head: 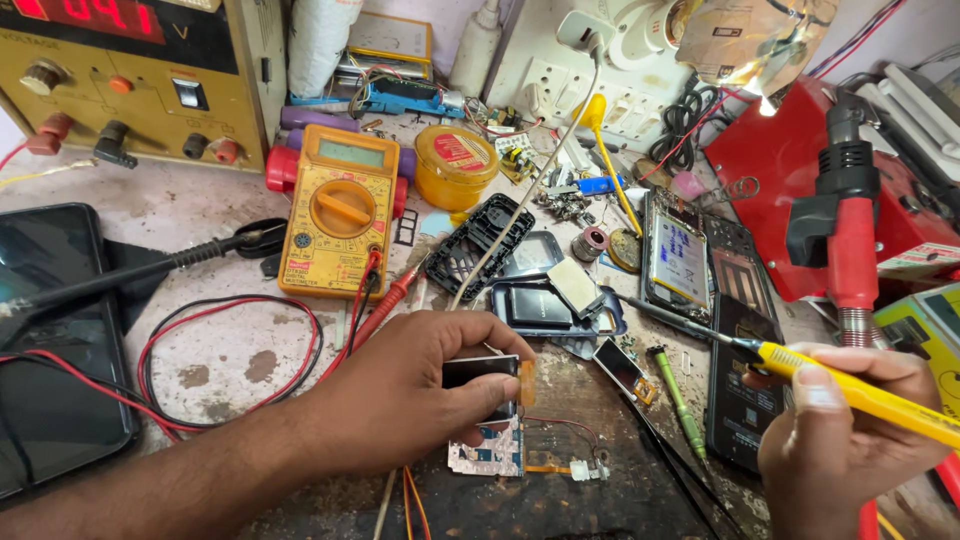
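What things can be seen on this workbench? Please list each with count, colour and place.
multimeter: one, yellow-orange, centre left
power supply: one, tan, top left
round tin: one, yellow, top centre
hot-air tool: one, red and black, right
opened phone: one, black, right of centre
green screwdriver: one, centre right
small display: one, dark, centre
circuit board: one, bottom centre
soldering iron: one, yellow handle, right
left hand: holds the small display
right hand: holds the soldering iron

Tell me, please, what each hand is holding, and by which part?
Left hand pinches the small screen by its edges; right hand grips the yellow soldering iron by its handle.
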